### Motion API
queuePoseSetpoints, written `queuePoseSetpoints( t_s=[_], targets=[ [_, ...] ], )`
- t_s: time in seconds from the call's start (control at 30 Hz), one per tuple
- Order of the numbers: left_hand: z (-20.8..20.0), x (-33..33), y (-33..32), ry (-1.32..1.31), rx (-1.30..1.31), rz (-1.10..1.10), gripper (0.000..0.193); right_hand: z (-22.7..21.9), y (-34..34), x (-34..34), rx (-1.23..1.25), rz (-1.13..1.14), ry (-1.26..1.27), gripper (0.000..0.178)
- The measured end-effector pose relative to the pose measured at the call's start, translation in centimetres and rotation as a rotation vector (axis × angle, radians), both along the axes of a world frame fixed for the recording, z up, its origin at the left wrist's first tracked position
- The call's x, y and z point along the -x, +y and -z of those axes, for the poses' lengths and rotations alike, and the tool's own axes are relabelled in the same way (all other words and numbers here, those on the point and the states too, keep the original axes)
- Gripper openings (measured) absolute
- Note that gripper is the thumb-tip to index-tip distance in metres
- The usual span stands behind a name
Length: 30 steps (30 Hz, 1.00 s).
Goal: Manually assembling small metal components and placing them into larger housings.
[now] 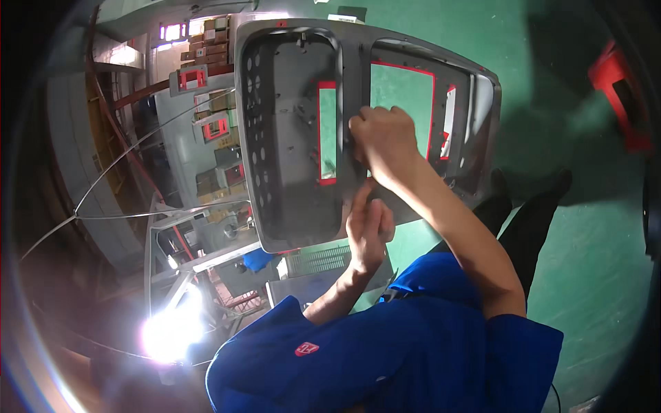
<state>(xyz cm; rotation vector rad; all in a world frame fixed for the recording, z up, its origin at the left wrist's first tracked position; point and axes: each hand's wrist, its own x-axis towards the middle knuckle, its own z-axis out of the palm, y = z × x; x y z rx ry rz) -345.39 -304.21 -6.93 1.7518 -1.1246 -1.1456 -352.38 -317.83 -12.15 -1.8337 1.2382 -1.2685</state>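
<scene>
A large grey moulded panel [354, 206] with rounded corners and several red-edged rectangular openings fills the middle of the view. My right hand [387, 141] is closed, knuckles up, over the bar between the panel's two recesses. Whatever its fingers grip is hidden beneath it. Lower on the same bar is my left hand [368, 234], its index finger stretched along the bar and its thumb apart. Nothing shows in the left hand. The left fingertip lies close below my right wrist; whether it presses on the panel I cannot tell.
Thin wires [148, 124] run from the panel's left edge. A bright lamp [172, 334] glares at lower left, near a metal frame [206, 260]. Shelves with boxes [206, 51] stand at upper left. A red-framed part [615, 96] lies right on the green floor [585, 275].
</scene>
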Motion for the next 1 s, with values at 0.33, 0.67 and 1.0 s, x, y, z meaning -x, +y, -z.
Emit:
queuePoseSetpoints(
  t_s=[0.33, 0.67, 1.0],
  targets=[
    [-5.4, 1.3, -4.5, -0.002, 0.047, -0.165, 0.053, 2.1, -1.8, 0.9, 0.258, -0.101, -0.02, 0.016],
    [-5.7, -1.1, -4.7, -0.147, -0.212, -0.08, 0.06, 1.7, -5.5, 2.9, -0.26, -0.017, -0.909, 0.008],
    [-4.5, -2.8, -3.3, -0.12, -0.185, 0.005, 0.064, 2.3, -5.8, 1.6, -0.005, 0.178, -0.583, 0.012]
  ],
)
